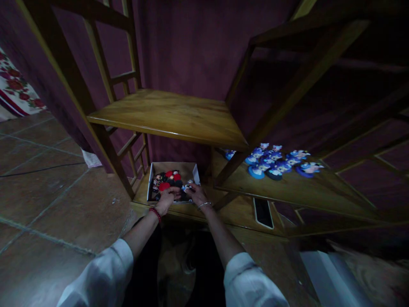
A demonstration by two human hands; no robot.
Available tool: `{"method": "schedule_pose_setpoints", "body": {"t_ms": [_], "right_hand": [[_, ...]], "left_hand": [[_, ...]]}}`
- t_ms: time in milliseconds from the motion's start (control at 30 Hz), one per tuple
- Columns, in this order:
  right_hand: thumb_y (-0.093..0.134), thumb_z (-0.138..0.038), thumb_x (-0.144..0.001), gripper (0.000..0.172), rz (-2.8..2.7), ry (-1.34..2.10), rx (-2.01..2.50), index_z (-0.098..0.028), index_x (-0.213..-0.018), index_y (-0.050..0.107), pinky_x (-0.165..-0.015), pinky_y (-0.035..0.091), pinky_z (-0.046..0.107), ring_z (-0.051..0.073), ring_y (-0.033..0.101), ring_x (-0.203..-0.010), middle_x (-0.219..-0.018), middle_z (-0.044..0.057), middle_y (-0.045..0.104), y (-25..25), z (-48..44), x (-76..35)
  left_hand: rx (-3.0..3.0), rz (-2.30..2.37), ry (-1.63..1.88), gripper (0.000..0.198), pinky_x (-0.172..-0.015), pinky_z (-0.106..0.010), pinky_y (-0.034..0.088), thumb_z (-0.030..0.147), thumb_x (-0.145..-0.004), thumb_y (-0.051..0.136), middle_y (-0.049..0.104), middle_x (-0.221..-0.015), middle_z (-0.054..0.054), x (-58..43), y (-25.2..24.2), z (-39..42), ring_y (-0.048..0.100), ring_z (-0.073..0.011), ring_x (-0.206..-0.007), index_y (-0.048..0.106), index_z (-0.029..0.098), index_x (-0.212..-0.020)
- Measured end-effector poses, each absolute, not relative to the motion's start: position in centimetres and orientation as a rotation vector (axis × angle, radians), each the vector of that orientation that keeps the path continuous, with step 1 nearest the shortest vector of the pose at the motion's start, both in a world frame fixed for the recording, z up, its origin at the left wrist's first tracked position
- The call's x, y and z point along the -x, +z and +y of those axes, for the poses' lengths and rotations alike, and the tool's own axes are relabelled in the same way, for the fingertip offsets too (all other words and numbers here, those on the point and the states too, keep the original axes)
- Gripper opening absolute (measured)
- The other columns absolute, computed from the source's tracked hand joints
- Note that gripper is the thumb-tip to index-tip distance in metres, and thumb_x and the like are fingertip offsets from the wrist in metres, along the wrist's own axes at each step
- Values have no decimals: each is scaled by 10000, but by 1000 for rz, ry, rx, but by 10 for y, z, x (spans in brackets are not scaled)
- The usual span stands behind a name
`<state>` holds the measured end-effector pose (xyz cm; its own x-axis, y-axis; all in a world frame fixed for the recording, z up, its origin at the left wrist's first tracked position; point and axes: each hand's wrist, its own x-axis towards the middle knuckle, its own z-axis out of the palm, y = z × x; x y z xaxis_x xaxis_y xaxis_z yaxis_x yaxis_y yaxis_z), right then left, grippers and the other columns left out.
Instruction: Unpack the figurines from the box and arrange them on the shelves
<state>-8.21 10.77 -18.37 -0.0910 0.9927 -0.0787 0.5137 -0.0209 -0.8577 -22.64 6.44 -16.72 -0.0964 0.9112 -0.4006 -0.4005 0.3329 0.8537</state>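
A person in pale sleeves (110, 270) sits or crouches before a wooden shelf unit, both bare hands down at a shallow cardboard box (188, 167) on its lowest board (228, 212). The box is open, and inside it small figurines with red and black round bases (172, 175) lie close together, mostly toward the left and middle.

The left hand (169, 198), a red bead bracelet (156, 213) at its wrist, reaches over the near edge with fingers stretched toward the right; I cannot tell whether they hold anything. The right hand (197, 195), wearing a silver bangle (204, 205), comes in at the near right corner. Its fingertips are at a small white-and-blue figurine (186, 187) within the box — whether they are closed on it, I cannot tell.

To the right, on a slightly higher shelf (306, 192), a cluster of blue-and-white figurines (283, 166) stands on round bases. Below that shelf, a white-edged smartphone (263, 212) lies dark-screened on the lowest board. A bare wooden shelf (172, 115) spans above the box, and a maroon curtain (191, 51) hangs behind.
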Motion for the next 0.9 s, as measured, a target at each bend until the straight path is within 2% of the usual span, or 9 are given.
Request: {"method": "schedule_pose_setpoints", "body": {"t_ms": [200,533,700,900], "right_hand": [[560,-323,-673,294,-1792,951,1735,-225,-944,620,-744,441,268,153,590,-797,-860,5,650,-185,109,84],[578,-326,-671,306,-1848,890,1862,-199,-944,632,-743,428,244,151,573,-818,-891,30,623,-188,106,93],[601,-308,-657,306,-1840,883,1890,-190,-938,635,-715,430,225,153,577,-812,-865,36,628,-188,105,94],[585,-308,-677,277,-1850,869,1900,-198,-926,635,-713,430,223,150,576,-805,-859,31,633,-189,107,94]], "left_hand": [[-537,1335,1138,155,-708,-235,499,-5,-706,469,594,-649,-13,227,-184,70,584,-70,-610,575,99,-663],[-692,1442,1009,138,-677,-225,499,14,-695,492,604,-651,-20,230,-190,75,582,-88,-625,596,103,-675],[-768,1464,942,112,-655,-231,511,80,-717,510,610,-692,-45,232,-196,79,589,-105,-649,611,93,-762],[-1009,1561,773,244,-657,-226,499,92,-756,427,638,-794,-88,232,-197,83,609,-127,-699,605,70,-922]]}}
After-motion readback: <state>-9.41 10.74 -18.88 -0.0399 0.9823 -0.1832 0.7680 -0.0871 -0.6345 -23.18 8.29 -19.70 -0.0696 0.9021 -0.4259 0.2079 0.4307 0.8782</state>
